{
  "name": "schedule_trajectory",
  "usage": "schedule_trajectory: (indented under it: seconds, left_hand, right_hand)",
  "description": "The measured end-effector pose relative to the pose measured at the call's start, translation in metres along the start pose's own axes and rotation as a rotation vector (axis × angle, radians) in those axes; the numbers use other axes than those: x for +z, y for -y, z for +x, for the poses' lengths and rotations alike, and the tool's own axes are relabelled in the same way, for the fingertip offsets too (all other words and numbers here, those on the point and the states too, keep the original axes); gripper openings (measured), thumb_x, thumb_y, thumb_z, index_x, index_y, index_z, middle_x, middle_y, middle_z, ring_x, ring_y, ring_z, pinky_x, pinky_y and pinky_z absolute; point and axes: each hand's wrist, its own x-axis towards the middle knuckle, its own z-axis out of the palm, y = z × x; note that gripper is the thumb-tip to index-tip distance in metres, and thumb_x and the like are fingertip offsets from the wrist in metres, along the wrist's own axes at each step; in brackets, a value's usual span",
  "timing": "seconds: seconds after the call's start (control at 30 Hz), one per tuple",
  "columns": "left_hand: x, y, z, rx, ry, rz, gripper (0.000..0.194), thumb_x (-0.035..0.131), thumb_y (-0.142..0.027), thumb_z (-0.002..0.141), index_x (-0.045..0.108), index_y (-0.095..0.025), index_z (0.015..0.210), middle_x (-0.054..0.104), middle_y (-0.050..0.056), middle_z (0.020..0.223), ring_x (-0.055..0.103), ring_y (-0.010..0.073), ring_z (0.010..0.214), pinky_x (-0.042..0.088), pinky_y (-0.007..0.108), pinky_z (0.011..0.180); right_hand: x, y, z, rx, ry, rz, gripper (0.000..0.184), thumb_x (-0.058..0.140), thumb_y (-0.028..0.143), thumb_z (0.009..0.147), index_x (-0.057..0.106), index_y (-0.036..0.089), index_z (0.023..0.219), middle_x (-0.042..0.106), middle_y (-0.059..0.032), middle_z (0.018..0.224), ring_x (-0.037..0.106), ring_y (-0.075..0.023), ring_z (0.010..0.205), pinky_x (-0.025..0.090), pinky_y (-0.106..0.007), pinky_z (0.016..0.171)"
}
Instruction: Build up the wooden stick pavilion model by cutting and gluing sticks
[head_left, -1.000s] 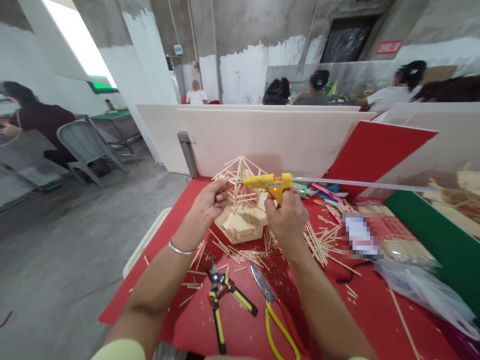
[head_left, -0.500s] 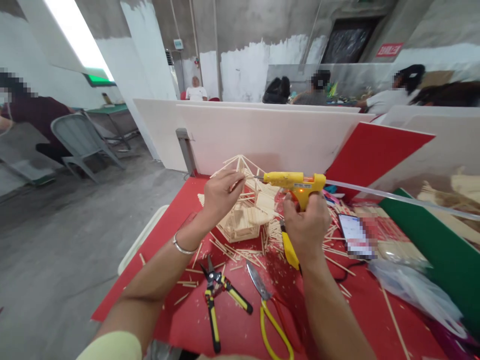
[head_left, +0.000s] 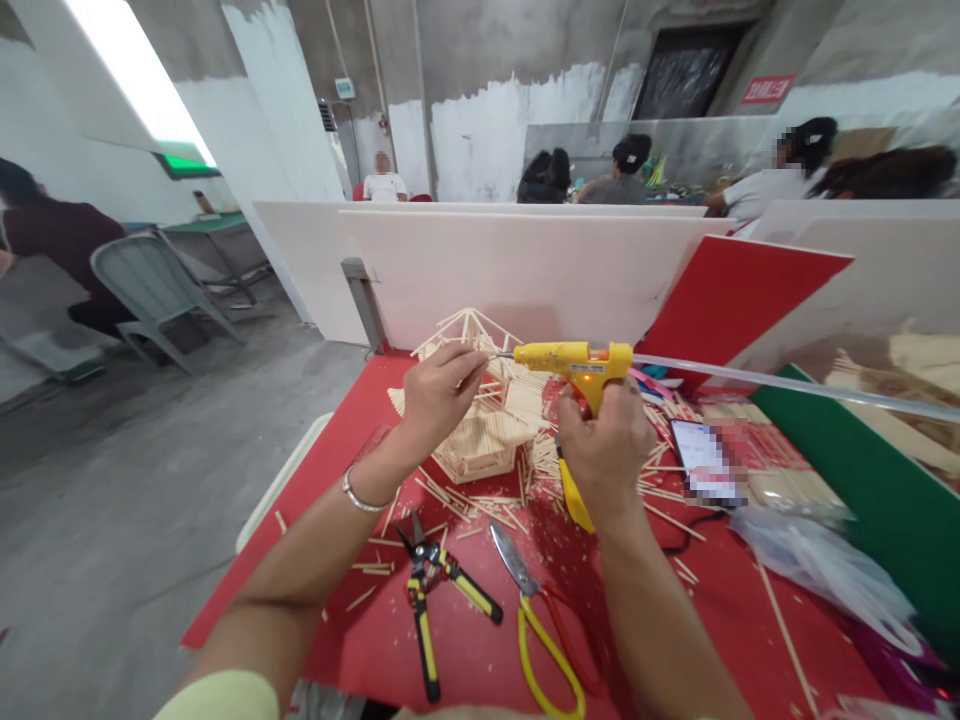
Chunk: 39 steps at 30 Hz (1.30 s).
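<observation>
My right hand (head_left: 611,440) is wrapped round the handle of a yellow hot glue gun (head_left: 555,356), which has a small orange light lit. Its nozzle points left, at the fingertips of my left hand (head_left: 442,395). Those fingers are pinched on what looks like a short thin wooden stick, mostly hidden by them. A long clear glue stick (head_left: 757,376) trails out of the gun's back. Behind and below my hands stands a small model building (head_left: 480,455) made of thin wooden sticks, with a peaked frame on top; my left hand covers part of it.
On the red tabletop (head_left: 360,650) lie yellow-black cutters (head_left: 427,560), scissors (head_left: 529,590) with red and yellow handles, and many loose sticks (head_left: 450,500). A phone (head_left: 705,460) and a plastic bag (head_left: 817,570) are at right. White boards (head_left: 510,260) stand behind; people sit beyond.
The whole view has shifted slightly, so most things appear a little further left. Both hands keep their grips, with the nozzle still at the left fingertips.
</observation>
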Motion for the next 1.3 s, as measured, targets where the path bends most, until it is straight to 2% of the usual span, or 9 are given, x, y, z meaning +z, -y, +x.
schedule_trajectory:
  seconds: [0.2,0.37,0.5,0.6,0.7,0.87,1.1,1.3]
  left_hand:
    - [0.002,0.002,0.001,0.032,-0.001,-0.016,0.019,0.06,-0.028,0.092,0.077,-0.022,0.098,0.075,0.009,0.099,0.068,0.0185,0.088,0.051,0.031,0.077]
    - [-0.003,0.0,0.009,0.042,0.145,0.115,0.022,0.056,-0.025,0.093,0.077,-0.024,0.099,0.074,0.008,0.096,0.066,0.0179,0.085,0.047,0.029,0.071]
    - [-0.007,-0.002,0.018,0.081,0.301,0.233,0.023,0.055,-0.014,0.084,0.073,-0.023,0.074,0.067,0.006,0.075,0.058,0.0163,0.069,0.035,0.03,0.059]
    - [-0.007,-0.007,0.024,0.063,0.345,0.217,0.021,0.057,-0.01,0.077,0.064,-0.021,0.06,0.06,0.004,0.066,0.051,0.0155,0.061,0.028,0.031,0.056]
    - [-0.006,-0.013,0.028,0.048,0.37,0.269,0.022,0.055,-0.006,0.073,0.057,-0.02,0.055,0.056,0.004,0.064,0.046,0.015,0.057,0.024,0.032,0.056]
    - [-0.004,-0.017,0.03,0.1,0.364,0.417,0.022,0.051,-0.003,0.068,0.054,-0.019,0.053,0.055,0.006,0.062,0.042,0.0152,0.056,0.023,0.032,0.054]
    - [0.0,-0.014,0.03,0.116,0.397,0.506,0.024,0.05,-0.005,0.075,0.056,-0.018,0.055,0.055,0.006,0.063,0.043,0.0144,0.055,0.024,0.032,0.053]
    - [-0.005,-0.024,0.033,0.089,0.543,0.699,0.027,0.044,-0.011,0.085,0.066,-0.016,0.069,0.064,0.009,0.076,0.054,0.0178,0.065,0.024,0.031,0.052]
  right_hand:
    - [0.001,-0.002,-0.002,-0.005,0.012,-0.017,0.023,0.053,0.033,0.09,0.058,0.016,0.105,0.064,-0.013,0.097,0.06,-0.026,0.09,0.044,-0.037,0.074]
    - [0.003,-0.014,-0.003,0.019,0.021,-0.042,0.023,0.054,0.038,0.09,0.058,0.018,0.101,0.063,-0.0109,0.096,0.059,-0.0249,0.087,0.042,-0.035,0.072]
    - [0.0,-0.025,-0.005,0.059,-0.004,-0.069,0.022,0.057,0.04,0.087,0.057,0.02,0.096,0.063,-0.009,0.091,0.057,-0.0237,0.079,0.039,-0.034,0.068]
    - [-0.004,-0.029,-0.006,0.073,0.001,-0.072,0.02,0.056,0.039,0.087,0.057,0.02,0.092,0.061,-0.0086,0.087,0.056,-0.0236,0.077,0.037,-0.034,0.065]
    - [-0.005,-0.032,-0.007,0.081,0.006,-0.06,0.02,0.056,0.039,0.087,0.057,0.02,0.092,0.061,-0.0082,0.085,0.056,-0.024,0.076,0.036,-0.033,0.063]
    - [-0.006,-0.035,-0.009,0.095,0.021,-0.034,0.02,0.057,0.038,0.086,0.057,0.019,0.093,0.062,-0.0086,0.087,0.057,-0.0244,0.077,0.036,-0.033,0.063]
    - [-0.006,-0.036,-0.011,0.123,0.077,-0.015,0.019,0.057,0.037,0.086,0.057,0.019,0.093,0.062,-0.0097,0.091,0.056,-0.0239,0.08,0.037,-0.033,0.065]
    - [-0.001,-0.036,-0.014,0.094,0.063,-0.041,0.022,0.057,0.038,0.086,0.058,0.018,0.096,0.063,-0.0092,0.093,0.056,-0.0222,0.079,0.037,-0.031,0.065]
